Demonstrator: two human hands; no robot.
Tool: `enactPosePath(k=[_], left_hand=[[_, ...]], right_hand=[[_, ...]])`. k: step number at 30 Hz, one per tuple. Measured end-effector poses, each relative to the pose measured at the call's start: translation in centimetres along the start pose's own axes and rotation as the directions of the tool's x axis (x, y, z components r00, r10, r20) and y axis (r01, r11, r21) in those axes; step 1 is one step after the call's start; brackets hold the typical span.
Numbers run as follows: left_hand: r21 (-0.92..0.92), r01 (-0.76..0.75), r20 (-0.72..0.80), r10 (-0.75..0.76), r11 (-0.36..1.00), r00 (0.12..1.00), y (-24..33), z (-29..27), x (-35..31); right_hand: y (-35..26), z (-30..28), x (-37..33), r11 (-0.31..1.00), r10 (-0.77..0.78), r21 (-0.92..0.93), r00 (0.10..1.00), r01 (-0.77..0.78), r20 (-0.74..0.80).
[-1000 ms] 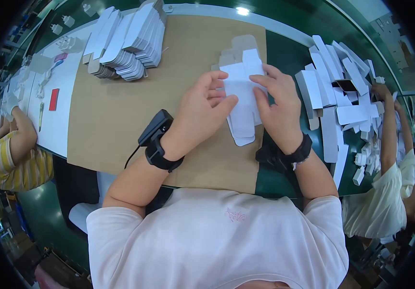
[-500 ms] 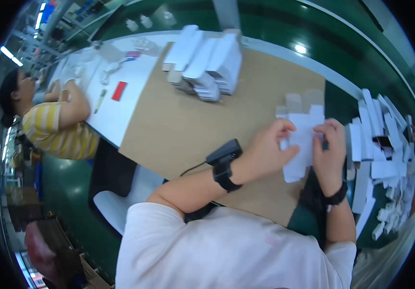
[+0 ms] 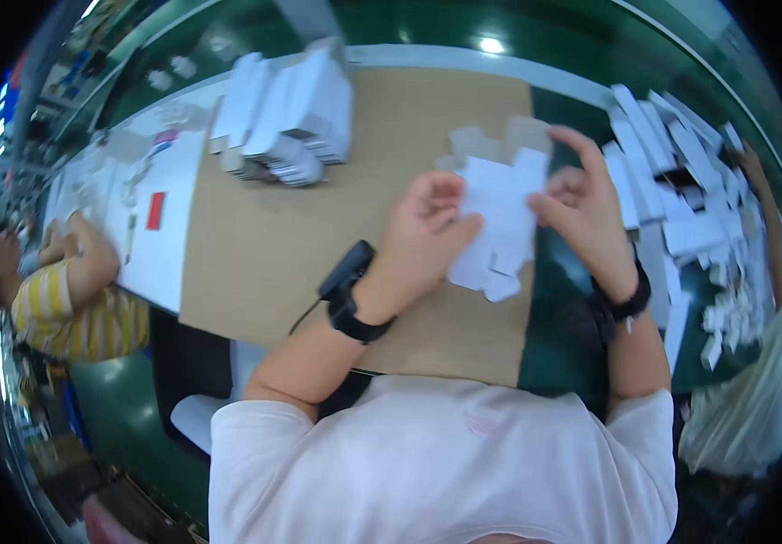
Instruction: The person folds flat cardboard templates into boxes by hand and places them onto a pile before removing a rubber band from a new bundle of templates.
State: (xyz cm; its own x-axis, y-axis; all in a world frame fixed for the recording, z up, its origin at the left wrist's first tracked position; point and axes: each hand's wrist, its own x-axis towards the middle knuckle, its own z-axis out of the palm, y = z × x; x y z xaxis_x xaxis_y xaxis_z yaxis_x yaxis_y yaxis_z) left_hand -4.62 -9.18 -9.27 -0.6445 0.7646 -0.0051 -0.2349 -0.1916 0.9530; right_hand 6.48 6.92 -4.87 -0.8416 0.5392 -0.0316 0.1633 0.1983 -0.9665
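A white carton blank (image 3: 500, 204), with flaps standing out at its far and near ends, is between my two hands over the right part of a brown board. My left hand (image 3: 427, 236) grips its left edge, thumb on the white face and the other fingers curled. On the right edge sits my right hand (image 3: 586, 204), its thumb against the side and its index finger bent at the far right flap (image 3: 529, 133). How far the blank is folded is blurred.
Stacked white cartons (image 3: 282, 113) stand on the brown board (image 3: 382, 118) at the far left. White boxes and small pieces lie heaped (image 3: 695, 204) at the right, beside another person's arm (image 3: 758, 213). A person in a striped shirt (image 3: 83, 308) works at the left, near a red object (image 3: 156, 210).
The whole view has turned, so the table appears further left. My right hand has shifted toward the far flap, its index finger now stretched up to it. The left hand still holds the left edge.
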Motion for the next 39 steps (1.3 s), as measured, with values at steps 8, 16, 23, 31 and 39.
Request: enactPosePath(k=[8, 16, 23, 31, 39], left_hand=[[0.133, 0.032, -0.088, -0.021, 0.991, 0.996, 0.9, 0.9, 0.0], [0.078, 0.055, -0.042, -0.052, 0.995, 0.998, 1.0, 0.4, -0.3], [0.047, 0.174, 0.017, -0.175, 0.984, 0.984, 1.7, 1.1, -0.2], [0.428, -0.102, -0.092, 0.156, 0.898, 0.984, 0.9, 0.1, 0.1], [0.189, 0.043, 0.101, -0.063, 0.981, 0.993, 1.1, 2.0, -1.6]], right_hand=[[1.7, -1.0, 0.7, 0.978, 0.13, 0.16, 0.99, -0.137, 0.049], [0.7, -0.7, -0.1, 0.897, 0.207, 0.342, 0.95, -0.28, 0.236], [0.7, 0.8, 0.1, 0.877, 0.207, 0.349, 0.915, -0.33, 0.345], [-0.3, -0.9, 0.4, 0.919, 0.055, 0.376, 0.983, -0.119, 0.177], [0.7, 2.4, -0.6, 0.945, -0.116, 0.311, 0.993, 0.1, 0.034]])
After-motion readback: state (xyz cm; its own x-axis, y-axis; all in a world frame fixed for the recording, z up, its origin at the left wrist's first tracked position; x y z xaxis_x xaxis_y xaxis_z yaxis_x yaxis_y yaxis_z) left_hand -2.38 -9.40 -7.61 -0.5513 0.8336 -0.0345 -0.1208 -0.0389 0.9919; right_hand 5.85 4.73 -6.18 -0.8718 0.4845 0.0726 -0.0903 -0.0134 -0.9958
